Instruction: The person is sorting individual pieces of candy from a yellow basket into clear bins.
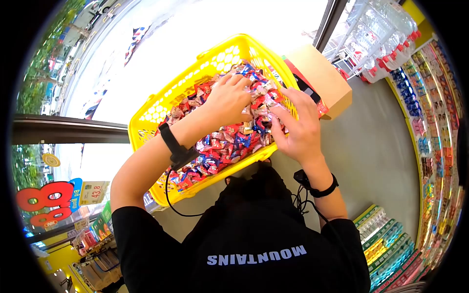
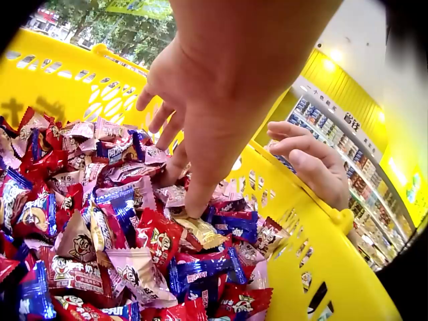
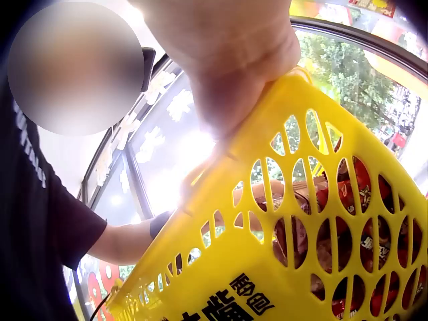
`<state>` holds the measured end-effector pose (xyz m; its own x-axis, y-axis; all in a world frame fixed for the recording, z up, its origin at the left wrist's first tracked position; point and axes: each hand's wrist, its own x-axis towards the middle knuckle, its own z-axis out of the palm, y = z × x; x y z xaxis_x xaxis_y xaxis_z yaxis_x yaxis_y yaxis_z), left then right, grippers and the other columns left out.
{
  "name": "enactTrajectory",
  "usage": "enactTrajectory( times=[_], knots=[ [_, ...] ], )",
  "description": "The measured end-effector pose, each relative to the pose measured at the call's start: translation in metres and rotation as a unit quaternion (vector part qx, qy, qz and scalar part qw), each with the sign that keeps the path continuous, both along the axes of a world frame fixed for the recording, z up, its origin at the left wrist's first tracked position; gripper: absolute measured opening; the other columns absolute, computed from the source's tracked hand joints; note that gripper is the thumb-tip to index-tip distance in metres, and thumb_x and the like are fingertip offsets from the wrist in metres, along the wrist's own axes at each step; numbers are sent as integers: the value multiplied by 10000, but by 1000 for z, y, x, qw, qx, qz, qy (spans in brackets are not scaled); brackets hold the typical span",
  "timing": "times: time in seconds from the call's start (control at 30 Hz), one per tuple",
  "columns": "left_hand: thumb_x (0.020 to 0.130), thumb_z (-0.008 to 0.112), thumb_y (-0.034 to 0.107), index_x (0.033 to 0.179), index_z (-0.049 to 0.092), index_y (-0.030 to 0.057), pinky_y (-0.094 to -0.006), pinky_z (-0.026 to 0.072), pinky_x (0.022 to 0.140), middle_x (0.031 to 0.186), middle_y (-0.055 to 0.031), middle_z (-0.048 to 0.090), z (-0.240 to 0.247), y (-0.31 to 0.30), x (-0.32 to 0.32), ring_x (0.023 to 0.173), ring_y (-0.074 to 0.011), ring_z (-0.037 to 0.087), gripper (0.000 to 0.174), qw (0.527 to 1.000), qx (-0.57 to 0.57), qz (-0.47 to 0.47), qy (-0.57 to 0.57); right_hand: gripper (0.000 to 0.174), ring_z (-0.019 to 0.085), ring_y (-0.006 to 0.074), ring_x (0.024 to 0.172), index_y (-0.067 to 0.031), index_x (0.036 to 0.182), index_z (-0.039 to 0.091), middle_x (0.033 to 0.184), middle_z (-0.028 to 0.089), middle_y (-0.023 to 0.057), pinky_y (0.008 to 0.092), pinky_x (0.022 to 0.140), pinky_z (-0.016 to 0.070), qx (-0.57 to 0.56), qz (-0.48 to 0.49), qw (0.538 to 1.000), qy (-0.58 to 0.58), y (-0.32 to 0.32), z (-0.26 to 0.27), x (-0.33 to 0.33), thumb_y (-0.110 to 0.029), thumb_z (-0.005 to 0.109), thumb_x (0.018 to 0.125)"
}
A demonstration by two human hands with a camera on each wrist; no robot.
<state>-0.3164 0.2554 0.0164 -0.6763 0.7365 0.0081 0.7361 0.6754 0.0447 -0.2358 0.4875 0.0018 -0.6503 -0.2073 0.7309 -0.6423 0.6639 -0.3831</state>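
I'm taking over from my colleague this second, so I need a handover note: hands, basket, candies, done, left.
Left hand: open, fingers spread on the wrapped candies.
Right hand: open, lying across the basket's near rim, fingers on the pile; no candy seen gripped.
Yellow basket: heaped with candies, a cardboard box beside it.
Done: nothing lifted out.
Left: probably sifting through the pile and picking from it.

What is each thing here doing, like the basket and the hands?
yellow basket: full, nearly to the rim.
candies: wrapped, heaped in the basket.
left hand: open, spread, touching the candies.
right hand: open, laid over the basket's edge.
water bottles: red caps on.
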Motion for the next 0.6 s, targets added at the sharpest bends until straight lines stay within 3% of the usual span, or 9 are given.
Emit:
enactTrajectory(
  times=[0.17,0.37,0.5,0.6],
  knots=[
    [807,821,275,953,850,124,-474,424,1196,1333,-97,704,3,-9,1,1383,-304,564,212,998,-29,-10,50,216,639,383,1275,-76,1001,764,1344,678,165,527,1103,493,-3,2,1000,-3,0,-2,0,-72,781,786],
    [900,738,152,928,823,127,-474,435,1186,1300,-65,718,46,-48,14,1389,-292,568,93,998,43,17,-45,186,645,374,1274,-81,980,769,1334,689,145,534,1122,475,9,-9,1000,-14,-5,1,2,-88,808,797],
    [910,801,287,969,815,138,-483,442,1174,1325,-69,696,50,-75,42,1399,-311,558,161,996,33,61,-58,183,648,356,1266,-86,983,768,1330,697,127,529,1121,466,42,-23,998,-26,-9,6,7,-83,822,808],
    [937,802,398,1063,814,113,-491,449,1160,1367,-107,676,26,-84,48,1377,-335,558,311,994,48,51,-80,178,656,355,1231,-86,987,769,1325,703,114,508,1089,480,56,-36,997,-29,-18,11,9,-68,815,816]
  ],
)
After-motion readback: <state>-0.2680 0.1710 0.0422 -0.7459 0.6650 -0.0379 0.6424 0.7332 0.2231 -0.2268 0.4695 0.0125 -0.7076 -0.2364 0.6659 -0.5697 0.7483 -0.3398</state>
